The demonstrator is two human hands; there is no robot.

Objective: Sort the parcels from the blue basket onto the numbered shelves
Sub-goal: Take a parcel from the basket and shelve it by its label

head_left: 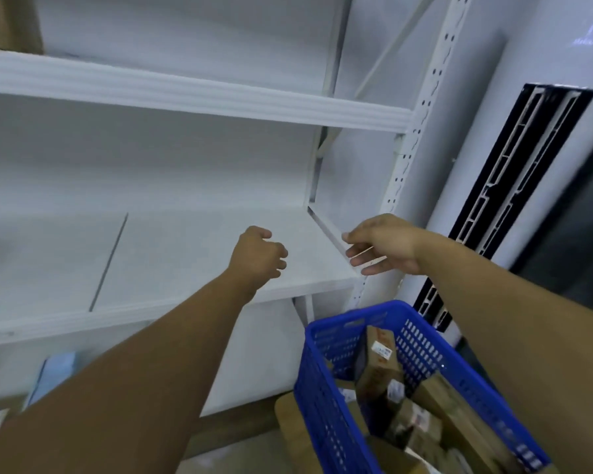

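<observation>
I see both arms reaching out in front of me, toward the white shelves. My left hand [259, 253] is over the middle shelf [185, 254]. Its fingers are curled in, so that grip is closed, and there is nothing in it. My right hand [380, 246] is off to the right, near the right end of that same shelf and close to the white post [421, 114] with the little holes. Its fingers are out almost straight and a bit apart, so that grip is wide and it holds nothing too. I cannot tell if either hand touches the shelf.

The blue basket [326, 388] is low down on the right, under my right arm and in front of the shelves. The parcels [379, 364] are inside it. They are brown boxes, some with white labels. One tall one stands up on its end and the others lie below it in a pile. The picture is too blurry to read the labels.

A flat piece of brown cardboard [288, 422] pokes out from under the basket on the left. Higher up is the top shelf [185, 87], and a brown box [11, 22] sits on its far left end. To the right of the post is a white wall with a long black and white panel [514, 186].
</observation>
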